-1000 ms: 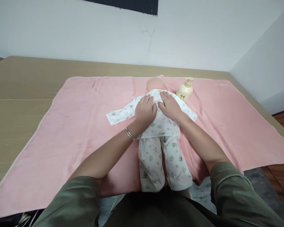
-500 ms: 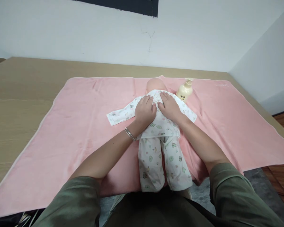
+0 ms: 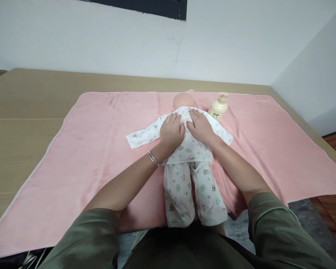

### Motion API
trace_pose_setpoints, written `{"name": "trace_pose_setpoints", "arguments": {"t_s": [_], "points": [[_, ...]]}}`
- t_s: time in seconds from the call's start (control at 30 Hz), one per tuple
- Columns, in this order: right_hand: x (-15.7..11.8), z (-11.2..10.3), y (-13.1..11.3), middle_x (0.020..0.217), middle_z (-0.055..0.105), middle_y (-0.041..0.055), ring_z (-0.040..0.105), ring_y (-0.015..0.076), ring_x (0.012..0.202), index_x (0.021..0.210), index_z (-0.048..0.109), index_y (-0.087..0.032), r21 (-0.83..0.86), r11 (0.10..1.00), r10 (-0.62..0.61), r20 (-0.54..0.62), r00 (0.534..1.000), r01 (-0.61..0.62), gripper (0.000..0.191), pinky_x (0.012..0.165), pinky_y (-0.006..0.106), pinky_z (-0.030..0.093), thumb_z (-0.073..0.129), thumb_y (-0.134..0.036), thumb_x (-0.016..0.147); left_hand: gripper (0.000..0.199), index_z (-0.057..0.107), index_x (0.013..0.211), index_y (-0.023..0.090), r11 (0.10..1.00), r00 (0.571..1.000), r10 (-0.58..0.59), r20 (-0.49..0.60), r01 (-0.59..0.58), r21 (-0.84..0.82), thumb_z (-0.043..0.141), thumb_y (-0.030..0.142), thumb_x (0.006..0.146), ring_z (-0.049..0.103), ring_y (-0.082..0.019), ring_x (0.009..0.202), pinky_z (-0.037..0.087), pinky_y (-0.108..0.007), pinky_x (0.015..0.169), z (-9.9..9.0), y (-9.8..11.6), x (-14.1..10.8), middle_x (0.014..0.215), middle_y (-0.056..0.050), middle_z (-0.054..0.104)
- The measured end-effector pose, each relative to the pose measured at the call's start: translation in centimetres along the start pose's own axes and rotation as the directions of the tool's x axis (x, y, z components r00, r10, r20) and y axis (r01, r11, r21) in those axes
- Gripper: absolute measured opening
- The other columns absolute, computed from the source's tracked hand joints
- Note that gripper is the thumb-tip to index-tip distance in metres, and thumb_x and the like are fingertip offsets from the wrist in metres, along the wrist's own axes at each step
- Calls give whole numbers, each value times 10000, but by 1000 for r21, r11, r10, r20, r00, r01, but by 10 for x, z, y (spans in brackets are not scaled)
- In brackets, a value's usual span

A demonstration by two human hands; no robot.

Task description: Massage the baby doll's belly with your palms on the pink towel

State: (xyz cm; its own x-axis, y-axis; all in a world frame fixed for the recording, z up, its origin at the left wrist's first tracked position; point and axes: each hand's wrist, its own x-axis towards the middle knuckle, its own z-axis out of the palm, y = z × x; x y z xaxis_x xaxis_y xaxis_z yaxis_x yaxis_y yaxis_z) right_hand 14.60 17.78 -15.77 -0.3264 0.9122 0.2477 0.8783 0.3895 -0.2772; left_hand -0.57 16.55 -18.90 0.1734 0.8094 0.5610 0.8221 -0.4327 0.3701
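Left hand (image 3: 172, 131) and right hand (image 3: 201, 127), grip flat, empty, touch the shirt (image 3: 190, 151) near a face-printed bottle (image 3: 218, 109).

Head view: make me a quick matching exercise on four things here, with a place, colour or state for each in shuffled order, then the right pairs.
1. Pump bottle
2. Blanket
3. Bracelet
4. Right hand

A. Pink, spread over part of the table
B. Resting on the white printed top
C. Pale yellow, near the doll's head
D. Around the left wrist

Right pairs: 1-C, 2-A, 3-D, 4-B
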Motion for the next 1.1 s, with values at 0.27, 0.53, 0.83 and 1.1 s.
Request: {"name": "trace_pose_setpoints", "arguments": {"t_s": [0.27,0.53,0.83,1.1], "points": [[0,1,1,1498,428,215,371,309,1421,1441,406,19,-2,1000,-8,-11,1000,8,584,1204,453,271,338,-296,954,437,605,1248,88,1000,999,18,-27,-18,22,354,281,947,557,-297,1281,444,-488,1113,1,0,0,1309,-178,635],[0,-2,-1,1514,408,210,347,296,1441,1450,395,13,3,1000,11,10,1000,-11,584,1214,448,253,343,-297,958,430,608,1244,99,1000,999,21,-45,-21,11,359,278,943,562,-294,1276,453,-492,1102,2,-1,0,1300,-168,644],[1,-13,5,1549,357,191,287,310,1471,1475,367,-35,53,998,15,96,995,-20,605,1223,524,194,393,-366,969,398,650,1150,125,999,999,40,-26,-40,-14,318,245,966,580,-282,1260,449,-501,1100,2,1,-2,1278,-148,665],[-17,-5,-26,1114,676,211,604,330,1122,1121,638,-41,-185,981,42,-91,995,-59,423,1059,438,437,301,-258,985,423,581,1264,107,1000,1000,-29,-4,29,4,390,292,935,498,-322,1346,387,-547,1146,7,-4,1,1381,-176,588]]}}
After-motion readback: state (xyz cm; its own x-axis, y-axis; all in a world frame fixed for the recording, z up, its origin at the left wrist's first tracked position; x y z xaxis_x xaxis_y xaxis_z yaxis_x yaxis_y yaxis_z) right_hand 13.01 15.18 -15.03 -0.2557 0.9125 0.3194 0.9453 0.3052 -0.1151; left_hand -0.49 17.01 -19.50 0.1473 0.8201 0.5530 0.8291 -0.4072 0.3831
